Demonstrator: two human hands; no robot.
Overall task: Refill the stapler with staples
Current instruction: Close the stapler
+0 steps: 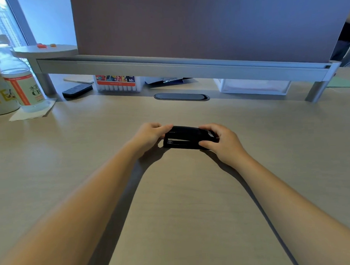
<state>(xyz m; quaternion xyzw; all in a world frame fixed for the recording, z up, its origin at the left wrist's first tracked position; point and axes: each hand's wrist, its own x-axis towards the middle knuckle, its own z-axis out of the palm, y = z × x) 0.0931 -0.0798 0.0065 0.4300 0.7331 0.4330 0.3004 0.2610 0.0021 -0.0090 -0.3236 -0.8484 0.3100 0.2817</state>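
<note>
Fingers of my left hand are curled over the left end of the stapler, thumb tucked below, and my right hand has the other end pinched between thumb in front and fingers over the top, so both hands are closed on it, neither one free. The stapler sits flat on the desk right in front of me, dead centre, long axis running left to right between the two hands. The metal mouth faces left, so I'd guess the hinge is under my right hand and the top should swing up from the left end. It looks closed for now. Honestly can't spot any staples anywhere; only markers and bottles sit well back.
</note>
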